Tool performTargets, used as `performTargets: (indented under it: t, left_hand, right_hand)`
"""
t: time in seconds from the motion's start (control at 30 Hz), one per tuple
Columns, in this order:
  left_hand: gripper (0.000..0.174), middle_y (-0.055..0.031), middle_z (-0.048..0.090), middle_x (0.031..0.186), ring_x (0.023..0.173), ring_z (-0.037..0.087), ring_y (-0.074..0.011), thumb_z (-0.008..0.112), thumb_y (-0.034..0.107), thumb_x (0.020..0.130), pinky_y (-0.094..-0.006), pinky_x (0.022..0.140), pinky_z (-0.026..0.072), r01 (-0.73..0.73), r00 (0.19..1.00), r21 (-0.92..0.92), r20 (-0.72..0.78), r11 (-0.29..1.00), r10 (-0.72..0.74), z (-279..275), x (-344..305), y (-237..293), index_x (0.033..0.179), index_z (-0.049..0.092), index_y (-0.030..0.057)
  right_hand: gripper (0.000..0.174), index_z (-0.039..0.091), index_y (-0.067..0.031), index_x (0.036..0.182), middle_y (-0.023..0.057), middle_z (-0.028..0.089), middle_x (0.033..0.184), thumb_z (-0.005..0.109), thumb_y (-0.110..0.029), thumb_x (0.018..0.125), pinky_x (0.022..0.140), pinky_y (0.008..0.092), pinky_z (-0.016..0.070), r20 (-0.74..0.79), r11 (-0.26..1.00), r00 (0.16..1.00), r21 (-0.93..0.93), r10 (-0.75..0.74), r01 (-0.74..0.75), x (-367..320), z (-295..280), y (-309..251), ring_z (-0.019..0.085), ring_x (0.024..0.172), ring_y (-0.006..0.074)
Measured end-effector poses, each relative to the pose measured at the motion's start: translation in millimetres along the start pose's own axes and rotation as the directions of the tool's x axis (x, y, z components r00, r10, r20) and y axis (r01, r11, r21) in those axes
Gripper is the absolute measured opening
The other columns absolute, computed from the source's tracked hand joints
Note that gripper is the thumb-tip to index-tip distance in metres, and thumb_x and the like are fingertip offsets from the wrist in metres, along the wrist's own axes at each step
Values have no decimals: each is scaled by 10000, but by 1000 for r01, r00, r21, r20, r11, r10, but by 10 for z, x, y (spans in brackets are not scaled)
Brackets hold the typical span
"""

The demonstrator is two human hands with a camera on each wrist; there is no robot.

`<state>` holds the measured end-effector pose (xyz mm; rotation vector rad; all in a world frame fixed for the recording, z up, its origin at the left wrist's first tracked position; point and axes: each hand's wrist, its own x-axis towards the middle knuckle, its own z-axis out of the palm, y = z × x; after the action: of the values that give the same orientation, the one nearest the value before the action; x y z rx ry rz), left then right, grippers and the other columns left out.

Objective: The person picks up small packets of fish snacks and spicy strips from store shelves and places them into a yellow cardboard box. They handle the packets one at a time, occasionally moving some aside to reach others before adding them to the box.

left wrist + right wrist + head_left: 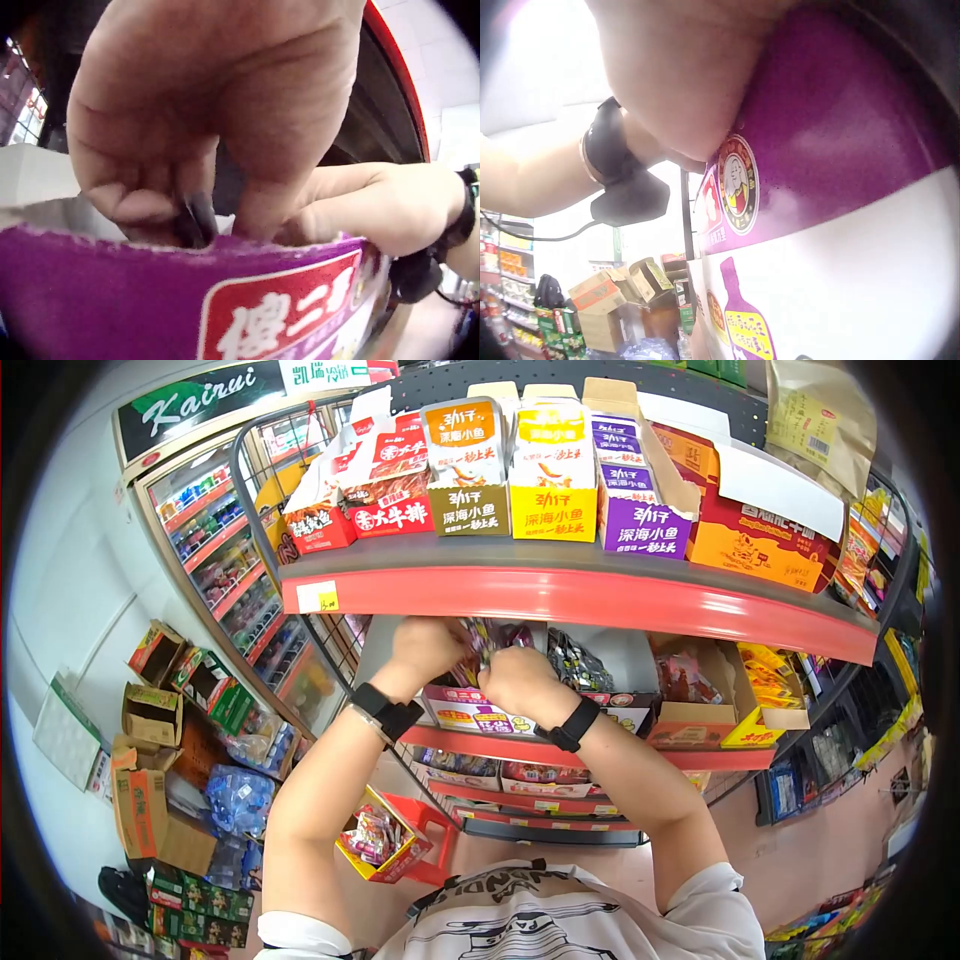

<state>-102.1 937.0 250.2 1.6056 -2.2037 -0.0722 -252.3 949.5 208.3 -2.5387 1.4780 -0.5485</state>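
Both hands work at a purple and white box (478,718) on the shelf below the top one. My left hand (428,647) reaches in from the left; in the left wrist view this hand (217,90) curls its fingers round a dark packet (196,219) just behind the torn purple rim (112,259). Shiny packets (484,635) stand up between the two hands. My right hand (520,680) lies over the front of the box, its fingertips hidden inside. The right wrist view has this hand (686,67) against the box's purple side (832,135).
The red-edged top shelf (560,592) with snack boxes overhangs the hands. Right of the purple box stand a box of dark packets (578,665) and a brown carton (690,715). A yellow box (385,840) is beside a red stool (432,840) below. Empty cartons (150,715) lie at left.
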Motion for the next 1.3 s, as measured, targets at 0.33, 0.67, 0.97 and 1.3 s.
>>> performTargets:
  t: [0.33,0.67,0.97,1.3]
  left_hand:
    - [146,-48,618,792,732,557,-93,631,74,724,-232,673,440,42,938,-703,-218,710,-271,-568,-1111,-308,833,612,-20]
    - [112,-42,593,831,705,574,-91,519,75,831,-210,614,472,360,635,-914,94,186,-767,-56,-2950,-1642,924,552,23]
    - [134,12,597,756,570,509,-44,511,143,842,-162,453,332,546,220,-818,350,-182,-911,1059,-3981,-2957,932,582,75]
    - [146,9,585,687,515,477,-54,533,104,792,-168,425,340,616,119,-663,612,-426,-782,1782,-4388,-3464,913,601,58]
  right_hand:
    - [171,568,-29,720,167,577,619,558,-198,741,564,399,461,-482,995,874,31,-66,93,-117,-236,8,571,588,343]
    - [82,581,-9,786,57,597,697,623,2,717,569,222,434,-503,703,864,616,6,355,-651,-232,-555,566,629,100]
    - [94,574,-9,754,125,596,689,605,-94,727,582,281,447,192,654,927,753,-323,72,-42,1695,-1309,600,636,194]
    - [82,563,-41,726,158,588,696,571,-118,697,616,391,451,549,904,803,425,-231,-30,-97,4040,-1556,580,682,320]
